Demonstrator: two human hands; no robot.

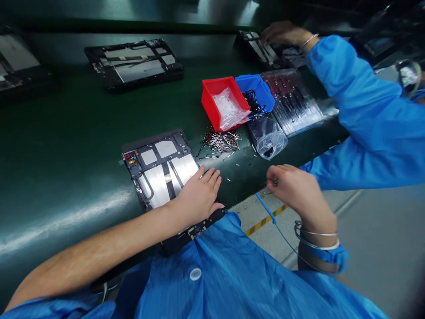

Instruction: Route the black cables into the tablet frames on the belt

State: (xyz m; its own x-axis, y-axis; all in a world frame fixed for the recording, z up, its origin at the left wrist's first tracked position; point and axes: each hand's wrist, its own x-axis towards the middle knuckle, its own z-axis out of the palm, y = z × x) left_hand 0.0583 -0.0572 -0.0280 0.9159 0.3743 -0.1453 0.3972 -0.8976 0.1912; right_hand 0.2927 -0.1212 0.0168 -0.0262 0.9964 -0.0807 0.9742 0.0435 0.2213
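Note:
An opened tablet housing (157, 170) with silver plates and black ribbon cables lies at a slant near the bench's front edge. Across its right side rests my left hand (199, 197), fingers stretched out. My right hand (294, 186) is off the front edge, over the floor, fingers curled closed. What it holds, if anything, is hidden. Beyond my left hand a pile of small loose parts (222, 141) is heaped on the green bench. Behind it stands a red bin (209, 104) with clear plastic bags (229, 110). A clear bag (270, 139) with something dark inside lies closer to my right hand.
A blue bin (260, 93) of black parts and a clear tray (295, 102) of thin strips stand at the right. More housings (134, 64) lie farther back. A co-worker's hand (285, 33) touches another housing (257, 48). A blue coiled cord (265, 207) hangs below my right hand.

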